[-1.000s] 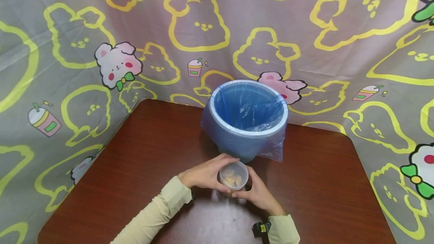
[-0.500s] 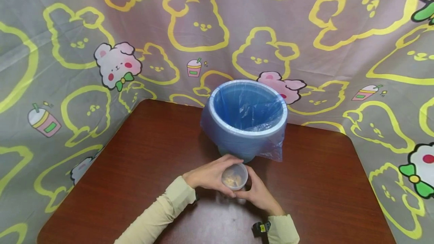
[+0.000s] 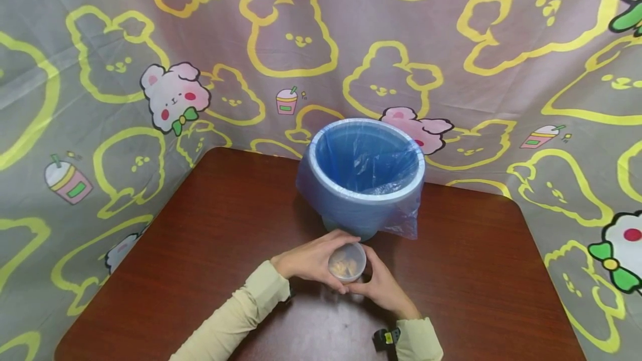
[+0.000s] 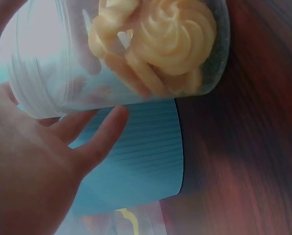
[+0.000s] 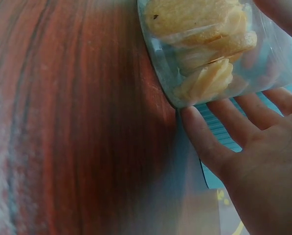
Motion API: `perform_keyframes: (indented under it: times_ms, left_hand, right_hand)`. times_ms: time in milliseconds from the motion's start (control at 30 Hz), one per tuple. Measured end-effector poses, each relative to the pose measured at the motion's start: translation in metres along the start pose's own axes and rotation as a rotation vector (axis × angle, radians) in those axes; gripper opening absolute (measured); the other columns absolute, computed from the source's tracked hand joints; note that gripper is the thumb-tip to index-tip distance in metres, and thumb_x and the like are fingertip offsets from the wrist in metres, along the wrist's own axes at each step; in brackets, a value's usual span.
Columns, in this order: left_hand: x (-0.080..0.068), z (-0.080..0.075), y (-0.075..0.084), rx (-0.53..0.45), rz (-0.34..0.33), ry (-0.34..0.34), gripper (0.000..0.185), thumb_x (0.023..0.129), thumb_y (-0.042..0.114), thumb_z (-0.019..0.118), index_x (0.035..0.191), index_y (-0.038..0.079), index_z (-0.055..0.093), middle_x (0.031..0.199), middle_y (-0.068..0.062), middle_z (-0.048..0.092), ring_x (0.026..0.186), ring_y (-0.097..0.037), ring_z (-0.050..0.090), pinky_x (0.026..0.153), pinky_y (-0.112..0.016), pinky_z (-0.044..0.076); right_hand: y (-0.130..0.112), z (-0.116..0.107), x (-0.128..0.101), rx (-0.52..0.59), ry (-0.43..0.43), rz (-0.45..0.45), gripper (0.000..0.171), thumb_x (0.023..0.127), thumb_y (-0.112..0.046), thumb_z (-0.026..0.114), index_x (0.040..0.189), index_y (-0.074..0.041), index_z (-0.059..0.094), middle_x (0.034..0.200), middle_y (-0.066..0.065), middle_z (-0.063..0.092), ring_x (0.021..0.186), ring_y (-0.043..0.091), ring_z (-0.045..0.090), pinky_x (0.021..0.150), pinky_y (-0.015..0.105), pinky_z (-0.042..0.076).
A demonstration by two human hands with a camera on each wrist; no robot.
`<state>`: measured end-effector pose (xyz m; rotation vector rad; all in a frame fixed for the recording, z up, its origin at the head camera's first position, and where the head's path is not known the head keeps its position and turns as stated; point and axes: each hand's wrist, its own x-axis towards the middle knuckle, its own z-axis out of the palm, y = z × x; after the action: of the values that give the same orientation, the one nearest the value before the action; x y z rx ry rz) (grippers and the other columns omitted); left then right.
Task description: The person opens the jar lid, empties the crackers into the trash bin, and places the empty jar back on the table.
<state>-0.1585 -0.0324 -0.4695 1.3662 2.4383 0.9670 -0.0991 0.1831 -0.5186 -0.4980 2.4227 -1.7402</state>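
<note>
A small clear plastic cup [image 3: 347,262] holding pale yellow swirl cookies [image 4: 172,36] stands on the dark red-brown table [image 3: 210,249], just in front of the blue bin. My left hand [image 3: 311,258] curls round its left side and my right hand [image 3: 378,286] cups its right side. In the left wrist view the cup [image 4: 116,54] lies against my fingers [image 4: 94,139]. The right wrist view shows the cup [image 5: 219,49] and cookies [image 5: 204,81] above my fingers [image 5: 209,142]. Both sleeves are cream.
A blue bin [image 3: 366,174] lined with a thin blue plastic bag stands at the table's far middle, right behind the cup. A cartoon-printed cloth [image 3: 150,71] hangs round the table on all far sides. A dark wrist strap [image 3: 385,338] sits on my right wrist.
The cup and both hands have shifted slightly toward the bin and right; the grip looks the same.
</note>
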Motion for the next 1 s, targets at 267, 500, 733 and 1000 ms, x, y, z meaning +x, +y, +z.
perform_keyframes:
  times_ms: [267,500,733,1000]
  left_hand:
    - [-0.001,0.000,0.000,-0.005,0.011,-0.003,0.104,0.059,0.039,0.092,0.146,0.016,0.039,0.135,0.001,0.048,0.121,-0.012,0.050,0.103,-0.024,0.042]
    - [-0.004,-0.002,0.000,0.000,0.034,-0.004,0.102,0.062,0.037,0.090,0.146,0.013,0.039,0.135,-0.002,0.047,0.121,-0.014,0.050,0.102,-0.027,0.043]
    - [-0.007,-0.003,-0.004,0.036,0.069,0.007,0.098,0.065,0.038,0.088,0.146,0.012,0.039,0.136,-0.003,0.047,0.123,-0.013,0.049,0.103,-0.027,0.042]
    - [-0.012,-0.007,-0.005,0.039,0.080,0.018,0.093,0.068,0.037,0.086,0.145,0.011,0.040,0.135,-0.005,0.049,0.123,-0.015,0.049,0.105,-0.028,0.041]
  right_hand:
    - [0.001,0.001,0.000,-0.015,0.007,0.018,0.088,0.069,-0.025,0.088,0.141,-0.016,0.039,0.139,0.009,0.049,0.122,0.030,0.052,0.094,0.025,0.047]
    - [-0.002,0.002,0.000,0.001,0.015,0.049,0.091,0.066,-0.026,0.090,0.141,-0.021,0.040,0.139,0.005,0.049,0.120,0.026,0.053,0.093,0.023,0.047]
    - [-0.002,0.002,0.001,0.009,0.016,0.062,0.091,0.065,-0.022,0.090,0.141,-0.020,0.040,0.137,0.004,0.050,0.116,0.022,0.055,0.092,0.026,0.048]
    - [-0.001,0.002,0.001,0.012,0.013,0.043,0.089,0.066,-0.021,0.089,0.141,-0.016,0.040,0.136,0.007,0.051,0.117,0.023,0.055,0.091,0.024,0.048]
